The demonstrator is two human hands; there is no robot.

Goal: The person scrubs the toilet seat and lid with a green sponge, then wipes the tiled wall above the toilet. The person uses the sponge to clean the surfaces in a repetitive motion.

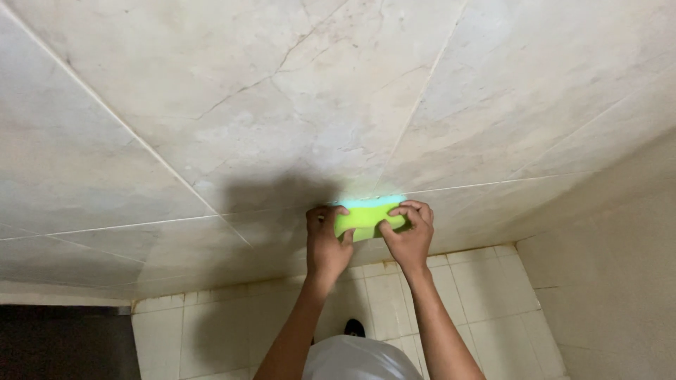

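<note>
A green sponge (366, 217) is gripped tight by the left hand (326, 243) and right hand (410, 236), pressed against the marble wall (282, 105).

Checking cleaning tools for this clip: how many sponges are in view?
1. A green sponge with a blue top edge, pressed against the marble wall, gripped by the left hand and right hand. None elsewhere.
</note>
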